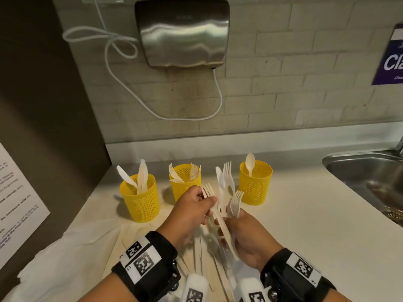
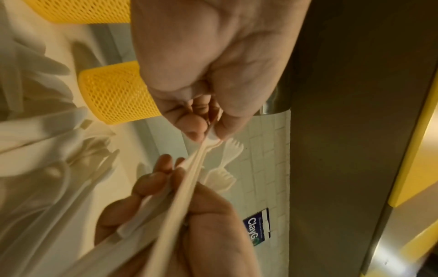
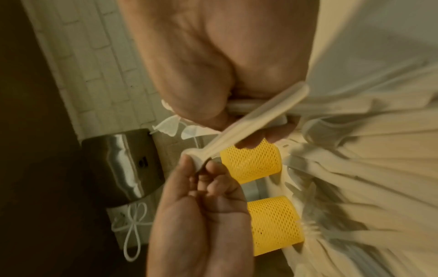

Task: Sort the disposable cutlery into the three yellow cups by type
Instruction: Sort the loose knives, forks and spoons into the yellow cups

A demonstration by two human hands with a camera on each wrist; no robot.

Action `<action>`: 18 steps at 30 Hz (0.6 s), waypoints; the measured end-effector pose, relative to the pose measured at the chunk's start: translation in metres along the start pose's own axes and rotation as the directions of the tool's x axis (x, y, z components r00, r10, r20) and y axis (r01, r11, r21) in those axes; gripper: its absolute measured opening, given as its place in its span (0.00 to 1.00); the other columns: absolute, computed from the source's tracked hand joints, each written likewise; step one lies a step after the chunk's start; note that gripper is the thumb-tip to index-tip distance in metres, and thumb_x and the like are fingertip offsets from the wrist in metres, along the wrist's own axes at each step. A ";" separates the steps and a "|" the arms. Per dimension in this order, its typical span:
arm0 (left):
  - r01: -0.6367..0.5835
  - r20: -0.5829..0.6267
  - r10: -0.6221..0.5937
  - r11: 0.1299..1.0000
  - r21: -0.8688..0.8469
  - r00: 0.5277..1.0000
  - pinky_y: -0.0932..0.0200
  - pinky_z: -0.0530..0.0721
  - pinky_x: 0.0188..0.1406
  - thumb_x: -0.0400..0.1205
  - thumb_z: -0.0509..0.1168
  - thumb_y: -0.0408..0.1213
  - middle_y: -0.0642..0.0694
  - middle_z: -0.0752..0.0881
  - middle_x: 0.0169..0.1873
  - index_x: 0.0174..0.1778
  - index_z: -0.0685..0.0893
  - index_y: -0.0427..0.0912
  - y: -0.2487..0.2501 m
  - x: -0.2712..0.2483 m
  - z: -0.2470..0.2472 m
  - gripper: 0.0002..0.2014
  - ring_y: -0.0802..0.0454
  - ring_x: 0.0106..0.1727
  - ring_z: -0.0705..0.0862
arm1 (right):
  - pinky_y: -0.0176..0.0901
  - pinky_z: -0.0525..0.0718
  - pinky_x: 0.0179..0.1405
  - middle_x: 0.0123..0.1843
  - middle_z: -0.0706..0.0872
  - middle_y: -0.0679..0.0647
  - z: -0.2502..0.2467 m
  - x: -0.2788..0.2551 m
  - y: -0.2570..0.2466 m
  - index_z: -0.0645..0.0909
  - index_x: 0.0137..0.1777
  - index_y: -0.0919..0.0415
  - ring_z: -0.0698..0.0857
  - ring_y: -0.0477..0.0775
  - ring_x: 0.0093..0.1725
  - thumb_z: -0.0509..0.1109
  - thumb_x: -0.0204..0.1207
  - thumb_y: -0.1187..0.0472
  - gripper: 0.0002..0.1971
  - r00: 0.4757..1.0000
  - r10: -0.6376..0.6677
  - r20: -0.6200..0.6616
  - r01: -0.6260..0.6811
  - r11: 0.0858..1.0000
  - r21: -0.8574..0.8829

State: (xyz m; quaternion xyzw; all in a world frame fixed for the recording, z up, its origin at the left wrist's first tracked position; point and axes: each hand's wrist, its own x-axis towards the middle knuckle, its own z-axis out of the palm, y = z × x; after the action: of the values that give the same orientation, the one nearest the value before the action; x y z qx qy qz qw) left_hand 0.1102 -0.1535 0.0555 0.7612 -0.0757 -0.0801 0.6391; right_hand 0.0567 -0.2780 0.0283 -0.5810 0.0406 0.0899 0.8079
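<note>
Cutlery bundle (image 1: 226, 205) sits gripped in right hand (image 1: 246, 236); left hand (image 1: 192, 210) pinches one fork (image 1: 210, 197). Draw it straight out, then drop at eleven o'clock, fork cup (image 1: 185, 184).

The three cups (image 1: 141, 201) are bright yellow plastic with a perforated mesh wall, matt to look at, and the forks (image 1: 236, 203), knives (image 1: 141, 177) and spoon (image 1: 250, 163) are thin, smooth plastic in cream and white, some of it slightly translucent. They stand on a smooth, pale matt worktop (image 1: 305, 225), partly covered by a creased white sheet (image 1: 65, 264) that looks like paper or thin cloth. On the matt, pale brick-pattern tiles hangs a brushed metal hand dryer (image 1: 182, 33) with a glossy, rippled sheen and a smooth white cord (image 1: 122, 83), and the sink (image 1: 370, 171) is shiny steel.
</note>
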 end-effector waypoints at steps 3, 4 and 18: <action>-0.010 0.062 0.009 1.000 0.015 0.998 0.65 0.69 0.16 0.82 0.63 0.33 0.49 0.77 0.24 0.45 0.77 0.39 0.001 -0.005 0.012 0.02 0.58 0.18 0.75 | 0.48 0.78 0.34 0.35 0.85 0.61 0.009 -0.002 -0.001 0.82 0.50 0.67 0.80 0.58 0.35 0.58 0.78 0.72 0.11 0.995 -0.099 0.028 0.103 0.968 -0.228; -0.010 0.070 0.009 1.000 0.020 0.997 0.66 0.69 0.15 0.82 0.63 0.33 0.49 0.77 0.25 0.48 0.77 0.39 0.000 -0.008 0.015 0.03 0.58 0.18 0.74 | 0.49 0.78 0.37 0.38 0.84 0.65 0.012 -0.003 0.000 0.79 0.52 0.67 0.80 0.58 0.38 0.58 0.79 0.70 0.09 0.990 -0.137 0.042 0.143 0.948 -0.286; 0.009 0.053 -0.010 1.000 0.024 0.999 0.61 0.82 0.27 0.77 0.68 0.30 0.50 0.82 0.31 0.58 0.78 0.38 -0.009 -0.010 0.012 0.14 0.59 0.21 0.79 | 0.24 0.75 0.37 0.59 0.80 0.50 0.003 0.005 0.013 0.52 0.77 0.45 0.80 0.42 0.44 0.59 0.78 0.66 0.32 0.980 -0.198 0.019 0.128 0.551 -0.825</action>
State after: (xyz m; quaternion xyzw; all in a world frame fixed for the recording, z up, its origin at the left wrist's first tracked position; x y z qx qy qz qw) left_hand 0.0974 -0.1613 0.0447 0.7667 -0.0900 -0.1022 0.6274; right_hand 0.0591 -0.2705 0.0164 -0.8939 -0.0292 0.0011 0.4474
